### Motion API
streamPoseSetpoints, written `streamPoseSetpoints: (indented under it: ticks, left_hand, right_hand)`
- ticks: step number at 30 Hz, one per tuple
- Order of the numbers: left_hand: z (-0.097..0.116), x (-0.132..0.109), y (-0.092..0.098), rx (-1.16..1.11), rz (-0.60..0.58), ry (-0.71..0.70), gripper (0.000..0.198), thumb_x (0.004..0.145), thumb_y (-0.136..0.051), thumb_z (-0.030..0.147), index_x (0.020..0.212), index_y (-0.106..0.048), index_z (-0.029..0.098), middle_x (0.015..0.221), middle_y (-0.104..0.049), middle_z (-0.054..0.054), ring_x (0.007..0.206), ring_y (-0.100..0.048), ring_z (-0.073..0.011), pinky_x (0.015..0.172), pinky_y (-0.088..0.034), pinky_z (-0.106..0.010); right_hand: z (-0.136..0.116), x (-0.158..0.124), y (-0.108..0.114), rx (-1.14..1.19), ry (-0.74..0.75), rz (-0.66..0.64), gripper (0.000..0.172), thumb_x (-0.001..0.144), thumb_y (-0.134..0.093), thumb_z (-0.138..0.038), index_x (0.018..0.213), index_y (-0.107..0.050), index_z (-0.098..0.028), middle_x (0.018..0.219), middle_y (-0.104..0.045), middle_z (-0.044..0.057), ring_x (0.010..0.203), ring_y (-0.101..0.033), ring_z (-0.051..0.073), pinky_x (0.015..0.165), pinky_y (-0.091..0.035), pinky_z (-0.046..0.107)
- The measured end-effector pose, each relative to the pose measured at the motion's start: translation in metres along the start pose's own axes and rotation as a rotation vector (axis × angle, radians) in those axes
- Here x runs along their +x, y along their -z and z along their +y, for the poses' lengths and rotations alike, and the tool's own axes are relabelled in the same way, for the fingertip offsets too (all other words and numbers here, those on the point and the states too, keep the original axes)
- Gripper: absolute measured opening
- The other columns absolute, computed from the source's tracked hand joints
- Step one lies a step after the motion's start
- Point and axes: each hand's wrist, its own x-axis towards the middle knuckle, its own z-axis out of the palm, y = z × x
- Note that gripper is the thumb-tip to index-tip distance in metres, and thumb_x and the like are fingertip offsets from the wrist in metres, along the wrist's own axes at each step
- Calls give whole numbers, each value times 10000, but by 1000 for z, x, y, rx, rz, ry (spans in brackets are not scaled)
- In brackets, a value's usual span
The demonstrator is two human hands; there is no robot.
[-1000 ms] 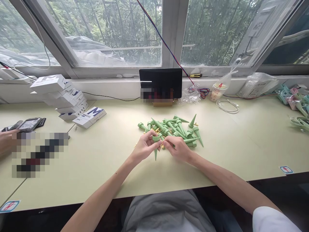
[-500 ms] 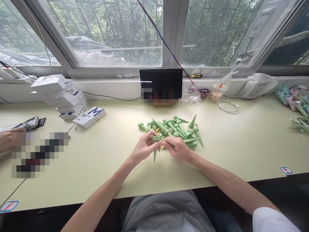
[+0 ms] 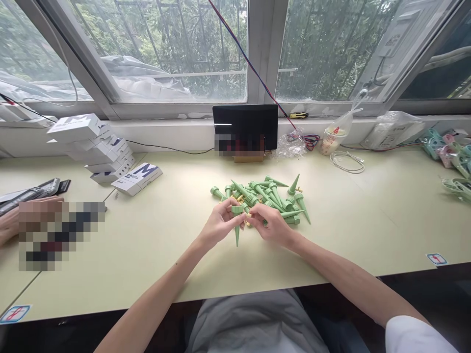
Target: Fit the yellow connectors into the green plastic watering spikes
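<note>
My left hand [image 3: 220, 224] is closed round a green plant watering spike [image 3: 237, 209], its ridged cap up and its pointed tip down below my fingers. Close beside it, my right hand [image 3: 270, 223] pinches a small yellow piece [image 3: 248, 215] at the left hand's fingertips. Whether that piece touches the spike I cannot tell. Just behind both hands lies a heap of similar green spikes [image 3: 274, 192], with small yellow bits among them, partly hidden by my fingers.
A dark screen [image 3: 245, 126] stands at the back by the window. Stacked white boxes [image 3: 106, 147] and one loose box [image 3: 137, 178] are to the left. Another person's hand [image 3: 40, 210] rests at far left. A bagged cup [image 3: 333, 139] and a white cable [image 3: 348, 164] are at back right.
My right fingers have shifted slightly right, and the yellow piece now shows between them. The spike's tip has swung slightly right. The other person's hand has moved right.
</note>
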Motion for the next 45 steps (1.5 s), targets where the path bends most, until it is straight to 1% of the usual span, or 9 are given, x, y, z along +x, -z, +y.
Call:
streamPoseSetpoints:
  ticks: [7, 14, 19, 25, 28, 31, 34, 37, 45]
  left_hand:
    - [-1, 0, 2, -25, -50, -13, 244, 858, -713, 321, 949, -525, 197, 817, -664, -14, 659, -631, -136, 647, -522, -287]
    - [-3, 1, 3, -51, -80, -19, 237, 858, -717, 303, 922, -519, 190, 829, -664, -16, 672, -630, -135, 645, -516, -279]
    - [-2, 0, 2, -61, -86, -8, 259, 843, -735, 287, 888, -500, 187, 849, -659, -16, 680, -629, -128, 655, -517, -276]
    - [-2, -1, 1, -53, -93, -15, 256, 837, -740, 284, 877, -508, 184, 829, -656, -11, 682, -628, -129, 645, -508, -270]
    - [-2, -1, 1, -38, -85, -14, 262, 836, -741, 283, 891, -504, 186, 828, -657, -11, 673, -627, -128, 644, -511, -274]
    - [-3, -1, 1, -18, -55, -13, 271, 836, -742, 287, 880, -494, 187, 827, -654, -9, 668, -624, -124, 649, -519, -277]
    - [-3, -1, 1, 2, -21, -10, 278, 837, -739, 302, 882, -490, 187, 825, -659, -10, 680, -634, -129, 658, -525, -280]
    - [-4, 0, 1, 9, -3, 1, 284, 834, -740, 311, 893, -492, 187, 809, -665, -10, 683, -641, -134, 656, -522, -279]
    - [-3, 0, 2, -3, -9, -14, 251, 835, -738, 305, 889, -523, 187, 806, -663, -3, 674, -639, -129, 655, -519, -275]
  right_hand:
    - [-2, 0, 0, -14, 50, 3, 172, 989, -520, -265, 826, -523, -208, 719, -571, 3, 624, -480, 133, 585, -388, 251]
    - [2, 0, 1, -26, 72, -21, 240, 1018, -471, -285, 797, -517, -204, 695, -535, 0, 622, -463, 132, 588, -377, 244]
    - [4, -1, 1, -50, 71, -60, 315, 1044, -398, -295, 768, -518, -203, 703, -555, 12, 616, -472, 133, 599, -373, 246]
    - [8, -1, 1, -97, 90, -69, 357, 1048, -360, -294, 726, -479, -201, 649, -497, -3, 562, -408, 124, 560, -321, 247]
    - [8, -1, 0, -93, 84, -70, 364, 1049, -362, -296, 721, -487, -198, 637, -503, -4, 552, -410, 121, 548, -320, 247]
    - [6, 0, 0, -65, 63, -40, 335, 1044, -402, -297, 755, -537, -194, 663, -555, 5, 588, -473, 123, 575, -372, 245]
    - [3, 0, 0, -29, 30, 19, 219, 1017, -488, -302, 854, -584, -194, 733, -613, 20, 639, -533, 134, 600, -427, 251]
    - [1, 0, 0, 4, 6, 34, 123, 990, -546, -309, 953, -585, -198, 804, -635, 34, 651, -558, 139, 582, -456, 259]
    - [2, -1, 0, 27, -1, 15, 96, 990, -539, -305, 971, -554, -212, 837, -626, 38, 711, -603, 157, 555, -465, 259]
